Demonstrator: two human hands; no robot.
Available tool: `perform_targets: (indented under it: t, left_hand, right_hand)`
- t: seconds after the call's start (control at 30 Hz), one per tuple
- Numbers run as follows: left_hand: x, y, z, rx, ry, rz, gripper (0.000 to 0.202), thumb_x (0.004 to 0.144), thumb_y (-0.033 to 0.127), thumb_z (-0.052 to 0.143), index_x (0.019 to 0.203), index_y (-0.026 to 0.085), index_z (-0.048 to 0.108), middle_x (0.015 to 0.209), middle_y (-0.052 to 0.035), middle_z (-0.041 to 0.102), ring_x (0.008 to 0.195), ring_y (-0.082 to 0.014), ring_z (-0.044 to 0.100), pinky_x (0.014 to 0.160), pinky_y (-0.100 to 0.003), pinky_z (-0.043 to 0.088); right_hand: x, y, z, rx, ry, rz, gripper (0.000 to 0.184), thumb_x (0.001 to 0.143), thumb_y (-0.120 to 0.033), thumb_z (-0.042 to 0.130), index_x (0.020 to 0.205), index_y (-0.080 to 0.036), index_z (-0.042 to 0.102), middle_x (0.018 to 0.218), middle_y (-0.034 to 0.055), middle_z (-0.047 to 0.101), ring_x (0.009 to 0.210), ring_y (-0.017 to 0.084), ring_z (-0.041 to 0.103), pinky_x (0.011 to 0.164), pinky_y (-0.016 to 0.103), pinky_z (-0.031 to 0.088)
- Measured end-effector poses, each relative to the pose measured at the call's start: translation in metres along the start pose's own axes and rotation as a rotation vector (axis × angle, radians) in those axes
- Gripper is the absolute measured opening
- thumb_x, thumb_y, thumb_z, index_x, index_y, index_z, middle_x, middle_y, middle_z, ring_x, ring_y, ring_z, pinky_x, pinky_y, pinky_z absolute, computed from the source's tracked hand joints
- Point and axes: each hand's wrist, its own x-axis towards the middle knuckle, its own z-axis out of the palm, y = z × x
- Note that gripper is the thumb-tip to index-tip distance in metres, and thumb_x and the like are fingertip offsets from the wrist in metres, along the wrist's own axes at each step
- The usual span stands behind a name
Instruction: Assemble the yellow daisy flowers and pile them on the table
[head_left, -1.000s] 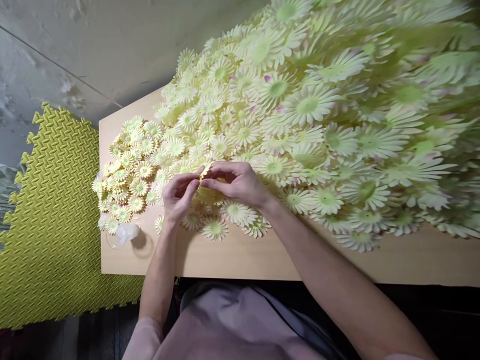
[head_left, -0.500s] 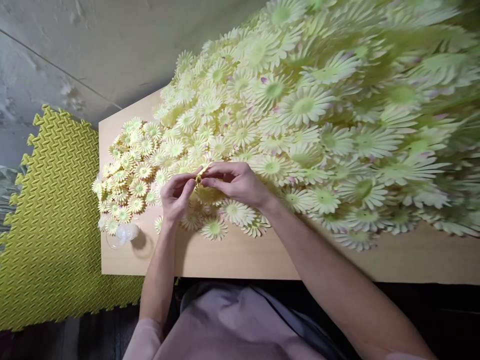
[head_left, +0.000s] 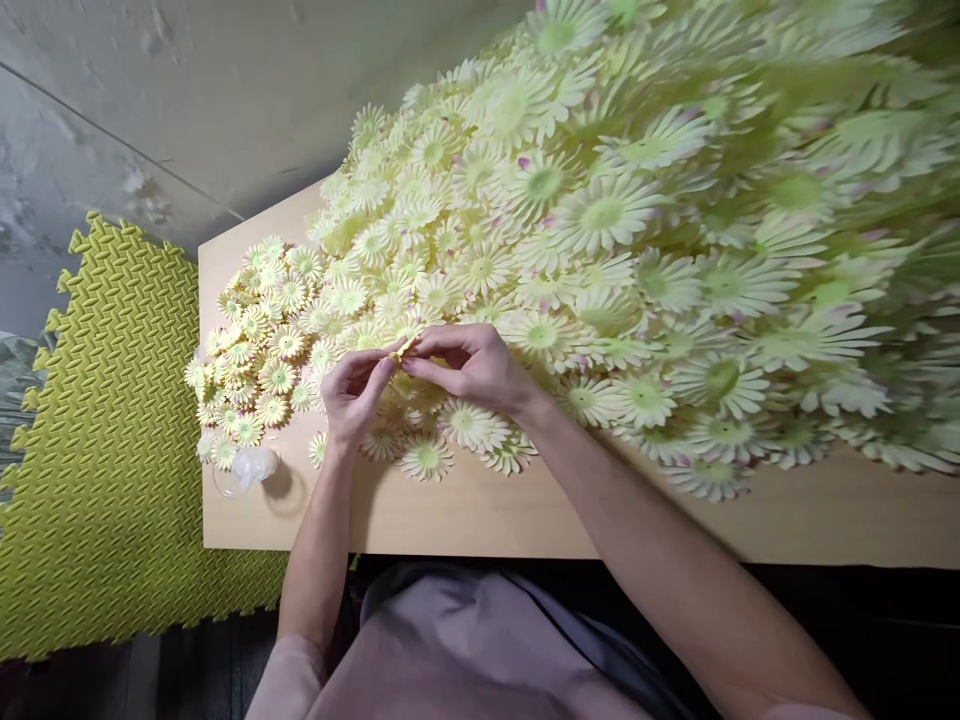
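My left hand [head_left: 354,392] and my right hand [head_left: 469,365] meet over the near edge of a large heap of pale yellow artificial flower heads [head_left: 484,270]. Thumb and fingers of each hand pinch a small pale yellow artificial flower [head_left: 403,350] between them, seen edge-on. Most of that flower is hidden by my fingertips. Loose flower heads lie just below my hands, among them a flat daisy-like one [head_left: 426,457] with a greenish centre. Some petals in the heap have purple tips.
A clear plastic cup [head_left: 241,472] stands at the table's left front corner. Smaller flower heads [head_left: 259,345] are gathered at the left end of the wooden table [head_left: 480,520]. Yellow foam mats [head_left: 112,430] stand beyond the left edge, and a stained wall [head_left: 225,90] rises behind.
My fingertips have drawn slightly closer around the small flower, and it has tilted a little. Both hands otherwise stay in nearly the same place.
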Motion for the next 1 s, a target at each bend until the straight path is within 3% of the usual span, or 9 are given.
perform_targets:
  t: [0.23,0.4,0.8,1.0]
  left_hand:
    - [0.0015,-0.0067,-0.0020,0.013,0.068,-0.059,0.018,0.077,0.034,0.075,0.087,0.019,0.071,0.079,-0.0019,0.074,0.072,-0.0106,0.071,0.067,-0.021,0.057]
    - [0.0019,-0.0060,-0.0040,0.014,0.068,-0.123,0.022,0.078,0.037,0.073,0.089,0.019,0.070,0.076,-0.0016,0.073,0.068,-0.0100,0.069,0.067,-0.022,0.056]
    - [0.0033,-0.0057,-0.0052,0.057,0.044,-0.095,0.023,0.075,0.038,0.075,0.087,0.019,0.071,0.076,-0.0017,0.073,0.065,-0.0101,0.069,0.061,-0.021,0.053]
    - [0.0037,-0.0054,-0.0041,0.052,0.029,-0.101,0.024,0.074,0.038,0.076,0.086,0.018,0.071,0.078,-0.0028,0.074,0.069,-0.0111,0.070,0.065,-0.022,0.056]
  right_hand:
    - [-0.0002,-0.0012,0.0006,-0.001,0.059,-0.027,0.008,0.072,-0.028,0.078,0.072,-0.021,0.077,0.076,0.0032,0.073,0.069,0.016,0.066,0.064,0.030,0.053]
    - [0.0013,0.0016,0.0003,-0.009,0.028,-0.003,0.015,0.071,-0.035,0.080,0.075,-0.021,0.077,0.075,0.0038,0.072,0.067,0.016,0.064,0.058,0.029,0.050]
    - [0.0019,0.0073,-0.0027,0.028,-0.026,0.048,0.021,0.069,-0.037,0.081,0.079,-0.019,0.076,0.079,0.0042,0.070,0.072,0.016,0.063,0.061,0.029,0.049]
    - [0.0018,0.0043,-0.0047,0.043,-0.012,0.055,0.024,0.066,-0.040,0.083,0.076,-0.019,0.076,0.080,0.0046,0.070,0.073,0.016,0.064,0.064,0.030,0.050]
